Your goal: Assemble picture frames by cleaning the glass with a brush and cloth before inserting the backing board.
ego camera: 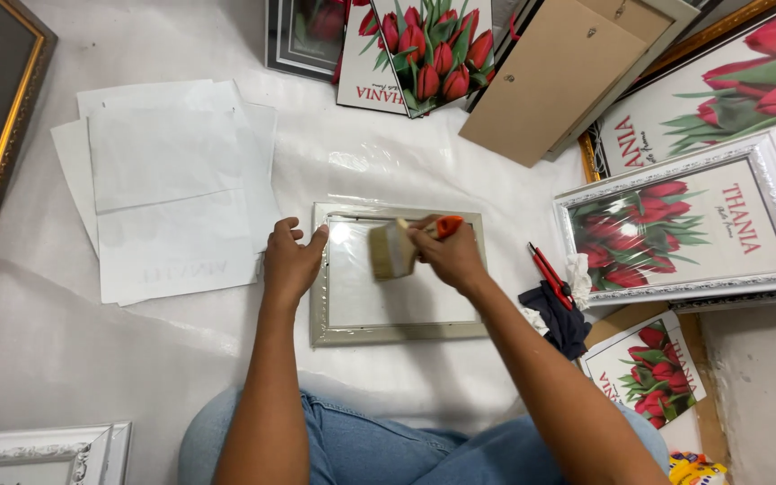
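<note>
A small bright packet [696, 469], yellow with blue and red patches, lies at the bottom right corner, just beside a tulip print. It is cut off by the picture's edge, so its full shape cannot be told.

Open sheeting is left at six o'clock of the silver frame [399, 334], bounded only by the knees. At nine o'clock, passage is narrowed by the stacked white papers [169, 184]. At three o'clock, the way is blocked by the red pliers [550, 275] and dark cloth [560, 320], with the tulip picture frame [689, 224] beyond. At twelve o'clock, a bare strip is closed off by leaning tulip prints [424, 49] and a brown backing board [554, 76].
</note>
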